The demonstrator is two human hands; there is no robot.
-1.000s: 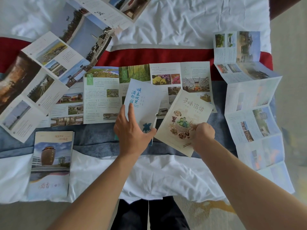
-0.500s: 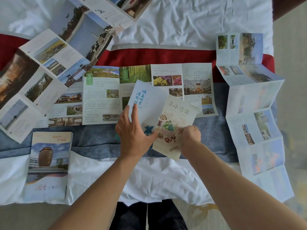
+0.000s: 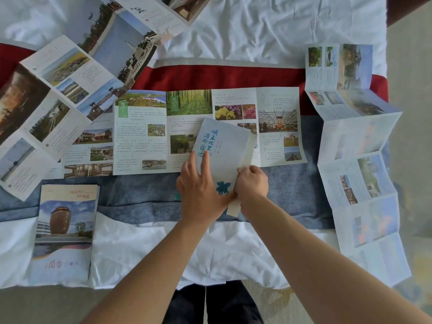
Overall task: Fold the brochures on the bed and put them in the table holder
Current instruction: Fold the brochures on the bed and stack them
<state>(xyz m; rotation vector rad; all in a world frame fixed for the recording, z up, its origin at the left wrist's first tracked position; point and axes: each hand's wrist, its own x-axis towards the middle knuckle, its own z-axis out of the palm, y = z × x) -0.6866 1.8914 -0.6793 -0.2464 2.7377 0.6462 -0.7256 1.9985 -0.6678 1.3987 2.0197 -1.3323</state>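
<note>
cream brochure (image 3: 246,157) now tucked behind blue brochure (image 3: 222,148), right hand (image 3: 252,183) pinching

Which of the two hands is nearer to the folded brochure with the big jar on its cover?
Left. The left hand lies right of that jar-cover brochure, on the blue-lettered brochure; the right hand is farther right.

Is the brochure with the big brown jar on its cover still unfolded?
No. The jar-cover brochure lies folded shut on the bed's near left edge, apart from both hands, which work on the pale blue brochure.
</note>
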